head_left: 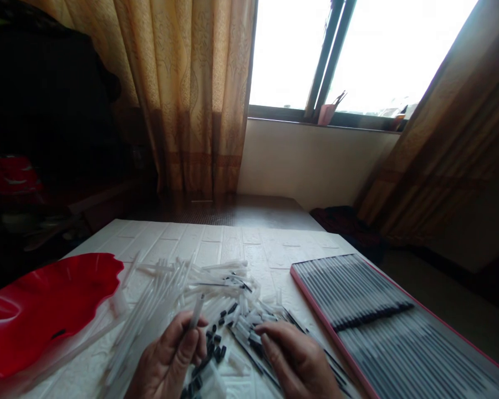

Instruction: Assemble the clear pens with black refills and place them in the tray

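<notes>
My left hand (172, 354) is closed around a translucent plastic tube (197, 311), which points up between thumb and fingers. Small black cylindrical pieces (217, 338) lie on the white surface just right of it. My right hand (297, 360) is bent over a pile of clear and dark parts (247, 318), thumb and index finger close together at its edge; what they hold, if anything, is too small to tell. Long clear tubes (149, 310) are heaped behind and beside my left hand. Thin dark rods (336, 368) lie by my right hand.
A red wavy-edged bowl (66, 299) stands at the left. On the right is a pink-edged tray (298, 281) filled with rows of dark-cored tubes. The white brick-patterned surface (228, 238) ends before a dark tabletop (258, 210), curtains and a window.
</notes>
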The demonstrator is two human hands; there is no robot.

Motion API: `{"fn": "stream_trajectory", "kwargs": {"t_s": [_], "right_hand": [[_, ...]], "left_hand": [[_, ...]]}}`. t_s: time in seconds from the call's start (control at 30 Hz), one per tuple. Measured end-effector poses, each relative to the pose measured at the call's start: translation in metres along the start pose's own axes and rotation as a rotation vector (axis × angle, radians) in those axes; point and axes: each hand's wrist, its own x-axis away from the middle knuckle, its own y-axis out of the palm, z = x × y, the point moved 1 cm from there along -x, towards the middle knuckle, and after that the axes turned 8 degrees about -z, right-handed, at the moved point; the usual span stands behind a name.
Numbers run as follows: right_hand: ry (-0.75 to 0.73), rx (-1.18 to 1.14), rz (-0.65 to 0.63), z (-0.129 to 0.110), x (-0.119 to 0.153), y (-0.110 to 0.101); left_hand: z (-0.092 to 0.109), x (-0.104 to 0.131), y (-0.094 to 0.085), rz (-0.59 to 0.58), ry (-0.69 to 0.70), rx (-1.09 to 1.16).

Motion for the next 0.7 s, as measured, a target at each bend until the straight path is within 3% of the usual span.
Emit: {"fn": "stream_trajectory", "kwargs": {"t_s": [0.13, 0.23, 0.43, 0.6, 0.7], "right_hand": [[-0.184, 0.366, -0.139, 0.006, 0.0, 0.017], [-0.265, 0.638, -0.132, 0.012, -0.001, 0.036], [-0.33, 0.769, 0.086, 0.018, -0.01, 0.059], [-0.364, 0.806, -0.003, 0.013, -0.016, 0.06], [-0.338, 0.775, 0.028, 0.009, -0.018, 0.056]], "left_hand": [[-0.009, 0.0, 0.002, 0.032, -0.179, 0.172], [-0.022, 0.001, 0.006, -0.015, -0.279, 0.242], [-0.033, 0.004, 0.007, -0.007, -0.183, 0.127], [-0.028, 0.002, 0.004, 0.028, -0.095, 0.015], [-0.027, 0.0, 0.001, -0.033, -0.03, -0.004]]}}
